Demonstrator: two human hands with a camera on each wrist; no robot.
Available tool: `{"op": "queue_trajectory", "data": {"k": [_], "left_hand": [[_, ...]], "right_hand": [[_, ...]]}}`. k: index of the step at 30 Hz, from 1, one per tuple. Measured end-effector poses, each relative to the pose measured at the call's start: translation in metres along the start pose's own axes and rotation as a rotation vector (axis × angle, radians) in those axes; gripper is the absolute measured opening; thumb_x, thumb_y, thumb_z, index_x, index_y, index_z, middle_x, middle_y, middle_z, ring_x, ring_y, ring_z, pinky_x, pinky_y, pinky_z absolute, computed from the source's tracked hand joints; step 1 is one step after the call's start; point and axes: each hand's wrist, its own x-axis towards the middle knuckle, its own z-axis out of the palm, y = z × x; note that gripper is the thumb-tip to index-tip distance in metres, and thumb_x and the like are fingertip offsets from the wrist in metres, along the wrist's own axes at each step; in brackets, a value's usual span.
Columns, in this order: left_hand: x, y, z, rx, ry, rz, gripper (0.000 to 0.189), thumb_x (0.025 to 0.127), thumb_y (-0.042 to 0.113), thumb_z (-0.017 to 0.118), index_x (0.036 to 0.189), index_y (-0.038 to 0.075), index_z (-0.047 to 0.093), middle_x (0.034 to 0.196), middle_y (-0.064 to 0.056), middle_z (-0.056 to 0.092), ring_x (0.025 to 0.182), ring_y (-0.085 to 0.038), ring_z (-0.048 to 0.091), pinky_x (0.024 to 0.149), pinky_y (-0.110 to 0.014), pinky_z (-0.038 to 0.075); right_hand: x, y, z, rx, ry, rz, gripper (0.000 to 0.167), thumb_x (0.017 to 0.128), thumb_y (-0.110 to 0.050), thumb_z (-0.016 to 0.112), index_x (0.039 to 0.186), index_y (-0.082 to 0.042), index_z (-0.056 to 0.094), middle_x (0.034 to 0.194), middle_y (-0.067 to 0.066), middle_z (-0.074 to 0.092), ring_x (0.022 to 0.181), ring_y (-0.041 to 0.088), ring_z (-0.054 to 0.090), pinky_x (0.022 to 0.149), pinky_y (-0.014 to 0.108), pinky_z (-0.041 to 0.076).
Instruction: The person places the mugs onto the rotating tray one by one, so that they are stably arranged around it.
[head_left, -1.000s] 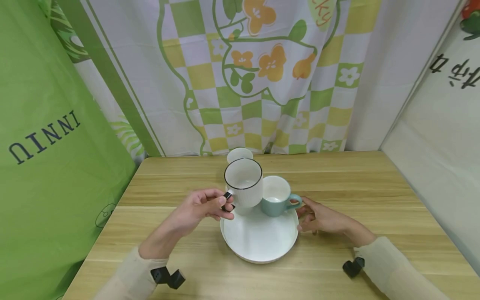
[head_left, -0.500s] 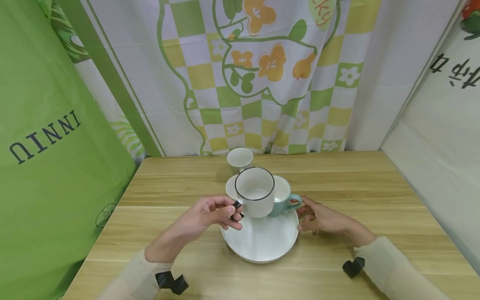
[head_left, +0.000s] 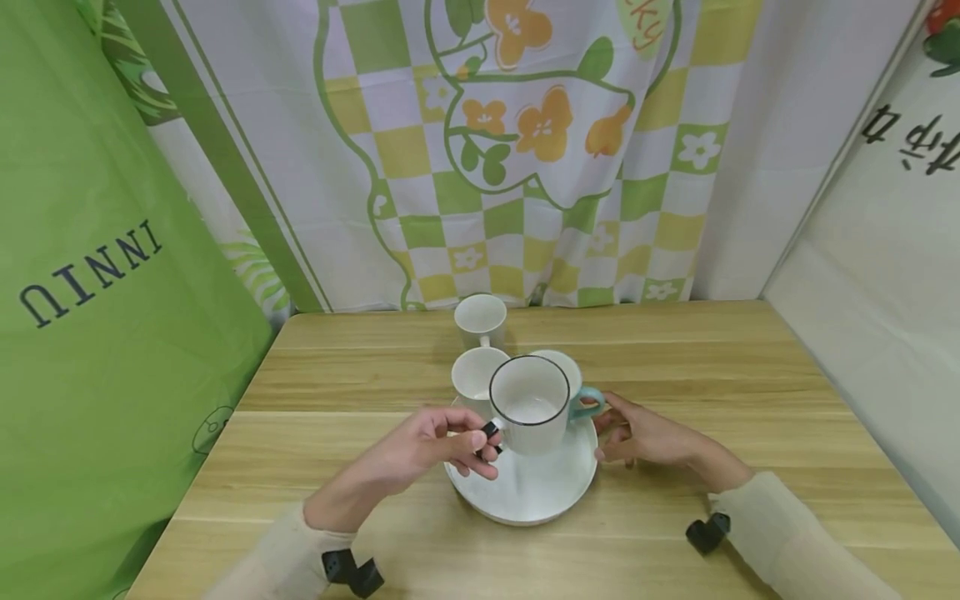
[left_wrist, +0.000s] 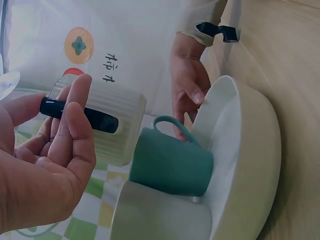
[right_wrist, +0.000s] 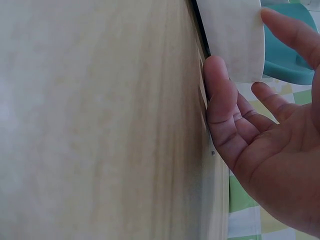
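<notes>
My left hand [head_left: 431,450] pinches the black handle of a white ribbed mug [left_wrist: 117,115] with a dark rim. The mug hangs upright over the round white tray [head_left: 517,500], overlapping a teal mug [left_wrist: 170,162] that stands on the tray with its handle to the right. A white cup [head_left: 476,375] is beside the teal mug at the tray's far left. At the tray's right side, my right hand [head_left: 648,433] rests with loosely bent fingers. Its thumb tip meets the rim and a fingertip lies low against the outer wall, near the table, in the right wrist view.
Behind the tray, another white cup [head_left: 480,317] stands near the back of the wooden table [head_left: 712,375]. A patterned curtain [head_left: 540,250] hangs along the back edge, with a green cloth [head_left: 112,375] on the left and a white one on the right.
My left hand has carried the white ribbed mug right and toward me, from the tray's far left to over its middle. The cups behind came into sight. The right hand has stayed put.
</notes>
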Motion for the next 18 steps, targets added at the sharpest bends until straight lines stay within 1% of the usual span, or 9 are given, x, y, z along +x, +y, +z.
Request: {"op": "queue_trajectory", "data": {"k": [3, 8, 13, 18], "left_hand": [[0.001, -0.003, 0.002, 0.009, -0.017, -0.012, 0.038, 0.102, 0.023, 0.058, 0.115, -0.013, 0.058, 0.096, 0.004, 0.070, 0.087, -0.011, 0.075, 0.077, -0.027, 0.052], [0.002, -0.008, 0.006, 0.020, -0.032, -0.026, 0.035, 0.101, 0.022, 0.059, 0.113, -0.011, 0.061, 0.096, 0.002, 0.071, 0.087, -0.012, 0.076, 0.077, -0.027, 0.053], [0.004, -0.013, 0.011, 0.001, -0.057, -0.033, 0.035, 0.100, 0.022, 0.061, 0.113, -0.011, 0.062, 0.095, 0.001, 0.071, 0.087, -0.012, 0.075, 0.076, -0.025, 0.054], [0.006, -0.019, 0.014, -0.018, -0.084, -0.036, 0.037, 0.100, 0.023, 0.061, 0.114, -0.011, 0.061, 0.096, 0.003, 0.071, 0.087, -0.011, 0.075, 0.076, -0.024, 0.053]], "right_hand": [[0.001, 0.000, 0.000, 0.002, 0.000, 0.004, 0.083, 0.090, -0.017, 0.075, 0.154, -0.013, 0.022, 0.131, 0.028, 0.052, 0.083, 0.020, 0.064, 0.059, 0.032, 0.054], [0.001, 0.000, 0.000, -0.013, -0.004, 0.004, 0.079, 0.090, -0.018, 0.074, 0.152, -0.014, 0.025, 0.129, 0.026, 0.053, 0.083, 0.022, 0.064, 0.058, 0.032, 0.053], [0.001, 0.001, 0.000, -0.019, -0.009, -0.005, 0.076, 0.091, -0.018, 0.073, 0.150, -0.012, 0.026, 0.131, 0.027, 0.053, 0.085, 0.023, 0.065, 0.059, 0.033, 0.054], [0.001, 0.001, -0.001, -0.019, -0.010, -0.005, 0.075, 0.091, -0.017, 0.073, 0.150, -0.011, 0.026, 0.130, 0.026, 0.053, 0.085, 0.022, 0.065, 0.059, 0.034, 0.055]]}}
